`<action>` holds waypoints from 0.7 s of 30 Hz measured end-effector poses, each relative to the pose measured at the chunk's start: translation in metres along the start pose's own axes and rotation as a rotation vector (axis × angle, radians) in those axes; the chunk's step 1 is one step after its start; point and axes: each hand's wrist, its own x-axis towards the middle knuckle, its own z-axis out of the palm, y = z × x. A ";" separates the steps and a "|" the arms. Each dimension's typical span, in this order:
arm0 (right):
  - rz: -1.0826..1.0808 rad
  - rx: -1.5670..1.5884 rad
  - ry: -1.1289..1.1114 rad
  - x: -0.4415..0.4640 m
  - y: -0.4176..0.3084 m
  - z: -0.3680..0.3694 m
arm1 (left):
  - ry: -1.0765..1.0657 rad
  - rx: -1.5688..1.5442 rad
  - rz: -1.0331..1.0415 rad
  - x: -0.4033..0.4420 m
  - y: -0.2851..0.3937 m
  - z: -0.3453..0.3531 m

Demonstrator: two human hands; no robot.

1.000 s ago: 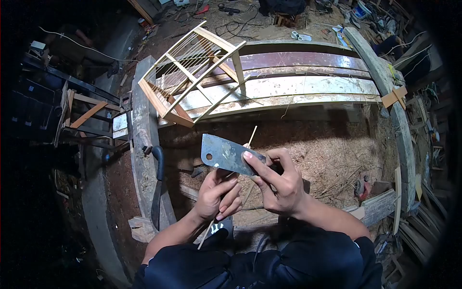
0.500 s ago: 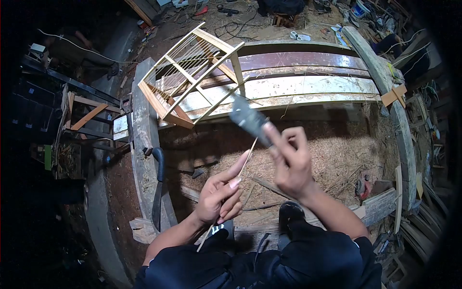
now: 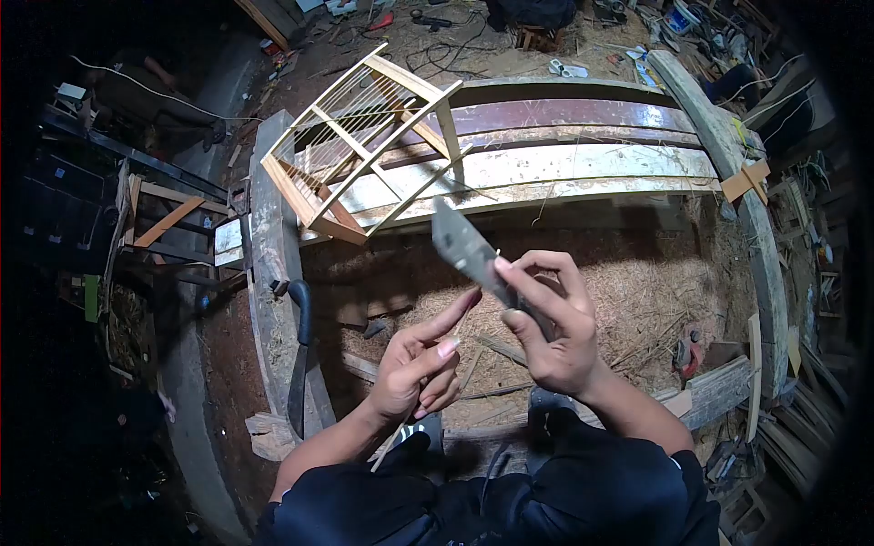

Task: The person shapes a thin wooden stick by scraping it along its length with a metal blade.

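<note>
My left hand (image 3: 411, 369) is closed around a thin wooden stick (image 3: 386, 449), whose lower end slants down toward my lap. In my right hand (image 3: 563, 335) is a broad, dark knife (image 3: 462, 246), gripped with the blade pointing up and to the left. The knife lies across the stick's upper end, just beyond my left fingertips; whether its edge touches the stick I cannot tell. Farther off, a wooden frame with thin parallel rods (image 3: 360, 150) rests tilted on the bench planks (image 3: 583, 166).
A curved blade with a dark handle (image 3: 299, 314) leans on the left beam (image 3: 269, 255). Shavings (image 3: 628, 300) cover the ground between the beams. A red-and-black tool (image 3: 689, 355) lies at right. Another person (image 3: 146, 86) is partly visible in the dark upper left.
The knife, blurred before, now shows more sharply, and my right hand has turned slightly around it. My left hand stays nearly in place on the stick. The wooden frame has not moved.
</note>
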 end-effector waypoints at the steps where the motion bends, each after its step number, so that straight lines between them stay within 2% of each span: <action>1: -0.089 -0.069 -0.014 -0.001 0.003 0.003 | -0.005 -0.030 0.004 0.000 -0.002 -0.001; 2: -0.178 -0.137 -0.028 -0.001 0.005 0.004 | -0.009 -0.060 0.008 -0.001 -0.004 -0.003; 3: -0.159 -0.142 -0.116 -0.008 0.002 0.005 | -0.008 -0.059 0.010 -0.003 -0.005 -0.004; 5: -0.266 -0.161 -0.119 -0.012 0.000 0.013 | 0.008 -0.121 0.076 -0.006 -0.010 -0.008; 9: -0.188 -0.225 -0.011 -0.004 0.005 0.007 | 0.019 -0.046 0.002 -0.006 -0.001 -0.002; 10: -0.280 -0.208 -0.069 -0.009 0.007 0.009 | 0.033 -0.099 0.030 -0.008 -0.006 -0.006; 13: -0.279 -0.200 -0.166 -0.013 -0.001 0.010 | 0.045 -0.121 0.047 -0.012 -0.012 -0.012; 15: -0.155 -0.283 -0.064 -0.005 0.007 0.003 | 0.016 -0.047 -0.043 -0.006 -0.002 -0.008; 17: -0.155 -0.286 -0.006 -0.008 0.004 0.005 | 0.009 -0.056 -0.032 -0.009 -0.001 -0.003; 19: -0.270 -0.224 -0.206 -0.018 -0.006 0.008 | 0.048 -0.126 0.017 -0.015 -0.009 -0.010; 20: -0.242 -0.217 -0.192 -0.018 -0.004 0.006 | 0.081 -0.095 -0.001 -0.016 -0.008 -0.010; 21: -0.256 -0.292 -0.100 -0.011 0.008 0.003 | -0.031 -0.067 -0.003 -0.010 -0.003 -0.014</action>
